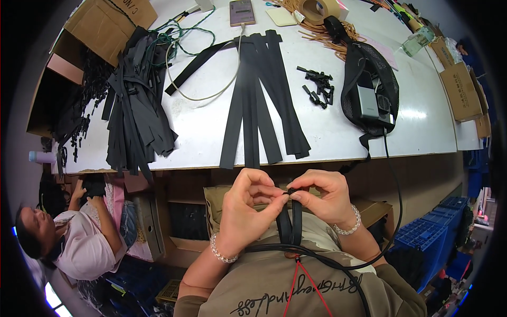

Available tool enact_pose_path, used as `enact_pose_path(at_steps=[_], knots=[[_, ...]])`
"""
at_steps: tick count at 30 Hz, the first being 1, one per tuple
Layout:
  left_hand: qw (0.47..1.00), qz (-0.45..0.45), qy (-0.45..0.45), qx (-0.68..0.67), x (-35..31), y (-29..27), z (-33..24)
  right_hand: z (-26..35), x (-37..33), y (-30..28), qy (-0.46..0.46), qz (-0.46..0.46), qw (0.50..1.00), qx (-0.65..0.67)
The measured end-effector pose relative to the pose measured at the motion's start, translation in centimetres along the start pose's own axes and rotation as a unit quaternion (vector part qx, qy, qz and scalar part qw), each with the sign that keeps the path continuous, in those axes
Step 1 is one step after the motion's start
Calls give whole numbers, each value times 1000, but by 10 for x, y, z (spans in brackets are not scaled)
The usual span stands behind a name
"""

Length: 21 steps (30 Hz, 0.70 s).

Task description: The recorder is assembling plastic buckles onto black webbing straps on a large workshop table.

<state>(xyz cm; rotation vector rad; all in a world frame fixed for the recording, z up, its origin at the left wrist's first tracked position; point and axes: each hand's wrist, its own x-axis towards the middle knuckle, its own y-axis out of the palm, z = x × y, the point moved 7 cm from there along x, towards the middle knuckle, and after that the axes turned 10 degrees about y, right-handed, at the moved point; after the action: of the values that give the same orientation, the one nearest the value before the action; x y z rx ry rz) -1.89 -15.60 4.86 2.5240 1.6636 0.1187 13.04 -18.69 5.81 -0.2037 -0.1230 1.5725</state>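
In front of my body, at the table's near edge, my left hand (244, 207) and my right hand (326, 198) meet, thumbs and fingertips pinched together. Between them they hold a black strap (289, 226), which hangs down from the fingers in two side-by-side lengths. A small black piece (291, 190) shows at the top of it, mostly covered by my fingertips; its exact shape cannot be made out. Beyond my hands, flat black straps (255, 113) lie fanned out on the white table (206, 134). Several small black plastic pieces (319, 87) lie loose to their right.
A heap of black straps (138, 103) lies at left, beside an open cardboard box (45, 98). A phone (242, 12) with a pale cable lies at the back. A black mesh bag (391, 71) holds a power bank (365, 98); its cable (400, 203) runs to me. Another person (87, 232) sits at left.
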Motion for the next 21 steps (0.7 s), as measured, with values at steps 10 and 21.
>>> enact_pose_path(at_steps=[10,21], knots=[[996,5,-57,-75,1,0,20,-6,0,3,52,13,998,23],[999,26,-36,-30,5,-6,26,-35,-7,11,210,25,955,207]])
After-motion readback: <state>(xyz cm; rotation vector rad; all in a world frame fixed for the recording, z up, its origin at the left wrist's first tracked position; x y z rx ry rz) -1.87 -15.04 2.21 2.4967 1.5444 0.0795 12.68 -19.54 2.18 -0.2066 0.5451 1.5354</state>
